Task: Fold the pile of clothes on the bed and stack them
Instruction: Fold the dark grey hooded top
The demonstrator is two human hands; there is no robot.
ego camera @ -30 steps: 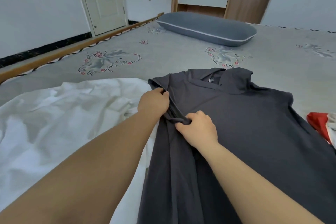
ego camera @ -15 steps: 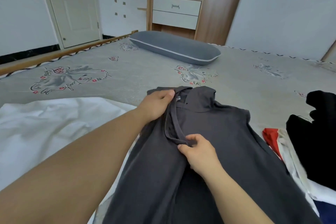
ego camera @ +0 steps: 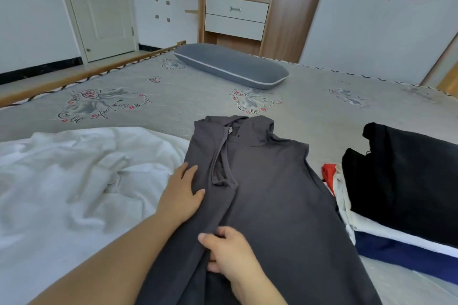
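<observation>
A person is folding a dark grey hooded top (ego camera: 272, 205) spread face up on a bed (ego camera: 173, 96), the garment lying lengthwise from the near edge with its hood pointing toward the far side. Nearest the camera, the right hand (ego camera: 228, 257) is curling its thumb and fingers on the edge of the folded-in left side panel, pinching the cloth where it is meeting the body of the top. Just beyond, the left hand (ego camera: 183, 193) is lying flat with straight fingers, pressing the turned-over panel down and gripping nothing. The step in hand appears to be the first lengthwise fold, with the sleeve already tucked inward near the collar. The next move probably calls for smoothing this fold, then bringing the opposite side across to match before doubling the top end to end. To the left, a crumpled white garment (ego camera: 74, 181) is waiting unfolded, touching the grey top's edge. To the right, a stack of folded clothes (ego camera: 401, 205), black on top with white, red and navy beneath, is sitting just beside it. Farther off, a grey pillow (ego camera: 230, 67) is resting near the bed's far side, before a wooden cabinet (ego camera: 235, 15).
</observation>
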